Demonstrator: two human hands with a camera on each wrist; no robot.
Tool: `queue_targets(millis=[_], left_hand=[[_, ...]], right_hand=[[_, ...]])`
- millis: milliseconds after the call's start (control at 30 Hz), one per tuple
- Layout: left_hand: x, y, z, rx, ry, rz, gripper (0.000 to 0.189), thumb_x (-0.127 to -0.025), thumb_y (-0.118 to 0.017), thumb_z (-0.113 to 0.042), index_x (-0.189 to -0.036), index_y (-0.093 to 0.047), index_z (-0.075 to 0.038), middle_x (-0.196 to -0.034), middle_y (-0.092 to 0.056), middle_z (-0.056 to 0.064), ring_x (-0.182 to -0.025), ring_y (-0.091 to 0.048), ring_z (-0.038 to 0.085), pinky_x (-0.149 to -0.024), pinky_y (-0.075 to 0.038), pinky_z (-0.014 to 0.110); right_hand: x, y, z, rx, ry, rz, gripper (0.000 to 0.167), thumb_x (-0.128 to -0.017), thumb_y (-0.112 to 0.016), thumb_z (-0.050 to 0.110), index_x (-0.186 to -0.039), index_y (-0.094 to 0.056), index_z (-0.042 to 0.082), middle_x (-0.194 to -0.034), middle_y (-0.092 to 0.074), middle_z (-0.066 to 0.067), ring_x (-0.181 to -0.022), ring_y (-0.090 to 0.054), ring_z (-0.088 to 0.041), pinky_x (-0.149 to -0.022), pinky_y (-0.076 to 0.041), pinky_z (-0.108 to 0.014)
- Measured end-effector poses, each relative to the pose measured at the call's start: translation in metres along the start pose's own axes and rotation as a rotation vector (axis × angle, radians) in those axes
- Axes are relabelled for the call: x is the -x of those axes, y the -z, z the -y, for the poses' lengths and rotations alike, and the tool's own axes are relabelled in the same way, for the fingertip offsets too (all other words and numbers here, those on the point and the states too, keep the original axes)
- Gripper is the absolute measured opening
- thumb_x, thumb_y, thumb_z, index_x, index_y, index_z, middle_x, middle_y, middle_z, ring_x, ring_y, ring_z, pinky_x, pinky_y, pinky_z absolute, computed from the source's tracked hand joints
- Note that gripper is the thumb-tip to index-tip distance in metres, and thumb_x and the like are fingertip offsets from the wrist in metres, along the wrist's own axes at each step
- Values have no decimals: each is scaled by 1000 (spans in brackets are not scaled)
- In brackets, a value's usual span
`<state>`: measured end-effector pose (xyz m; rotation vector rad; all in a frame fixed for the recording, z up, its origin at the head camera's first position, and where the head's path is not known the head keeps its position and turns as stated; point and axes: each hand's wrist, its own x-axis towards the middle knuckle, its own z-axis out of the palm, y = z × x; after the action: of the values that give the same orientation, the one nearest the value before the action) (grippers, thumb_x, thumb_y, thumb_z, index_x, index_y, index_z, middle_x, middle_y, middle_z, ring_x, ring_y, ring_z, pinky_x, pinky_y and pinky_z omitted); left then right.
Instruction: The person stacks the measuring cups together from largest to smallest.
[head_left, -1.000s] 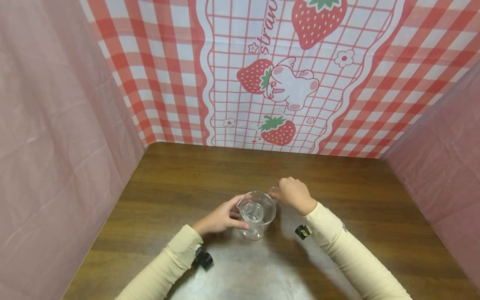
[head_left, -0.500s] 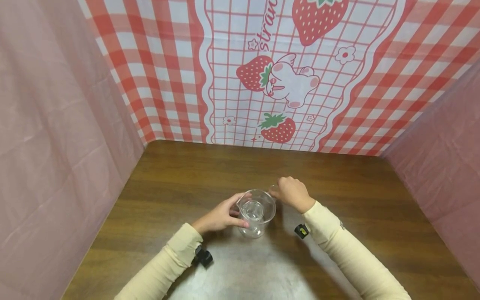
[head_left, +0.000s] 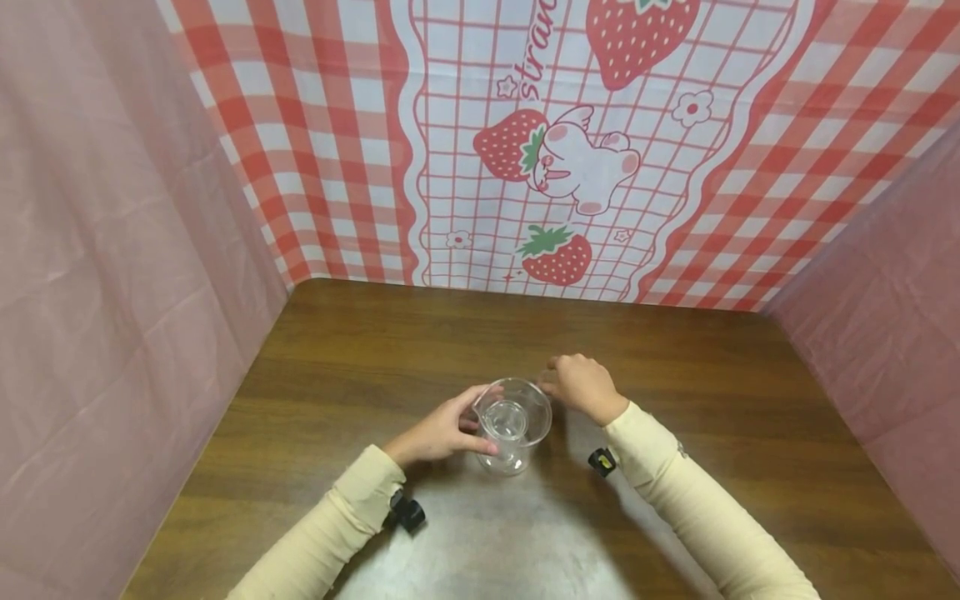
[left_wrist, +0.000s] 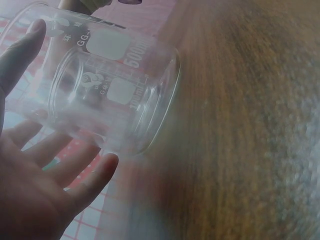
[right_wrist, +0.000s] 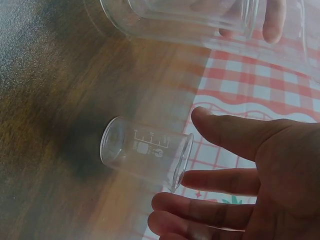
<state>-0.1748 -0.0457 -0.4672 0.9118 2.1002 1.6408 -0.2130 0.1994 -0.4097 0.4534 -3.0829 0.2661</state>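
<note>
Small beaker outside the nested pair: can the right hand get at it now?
Likely yes: the right hand is open close to the small beaker, and nothing visible blocks the way.

The head view is looking forward and down over the table [head_left: 375, 333]; close and tilted, the left wrist view (upper left) and right (top) are sharing the large beaker [head_left: 536, 432].

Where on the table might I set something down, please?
Table wood is bare along the checked cloth and between right sleeve and pink cloth; crowded mid-table, where left hand, large beaker, small beaker and right hand cluster.
</note>
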Motion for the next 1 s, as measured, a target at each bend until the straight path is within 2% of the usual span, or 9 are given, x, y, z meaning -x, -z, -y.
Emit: queue_targets(millis=[200, 500, 733, 1000], left_hand=[[0, 1, -1, -3, -3, 3, 83, -80, -79, -10, -148, -33, -2, -152, -41, 20, -131, -49, 38, -102, -52, 42], [-1, 0, 1, 6, 20, 4, 83, -79, -80, -11, -148, -34, -4, -152, -41, 17, -133, -48, 34, -103, -51, 41], [0, -1, 4, 1, 6, 3, 84, -79, -80, -12, -148, -33, -3, -152, -41, 18, -132, -49, 36, -102, -52, 40], [-1, -1, 3, -2, 3, 0, 84, -79, -80, -11, -148, -33, -2, -152, -41, 19, -132, -49, 36, -102, -52, 39]], right_hand=[[-1, 0, -1, 0, 11, 1, 35, -84, -72, 31, -107, -73, 5, -101, -74, -20, -88, -70, -43, -70, -58, -55], [-1, 1, -3, 12, 92, 21, 29, -81, -72, 17, -108, -74, 7, -106, -73, -18, -98, -67, -38, -80, -57, -52], [-1, -2, -3, 8, 28, 17, 39, -80, -75, 24, -111, -70, 1, -106, -70, -22, -95, -67, -41, -79, -58, -53], [-3, -4, -4, 19, -85, -10, 42, -81, -75, 41, -95, -70, 1, -90, -71, -25, -77, -69, -43, -60, -57, -51]])
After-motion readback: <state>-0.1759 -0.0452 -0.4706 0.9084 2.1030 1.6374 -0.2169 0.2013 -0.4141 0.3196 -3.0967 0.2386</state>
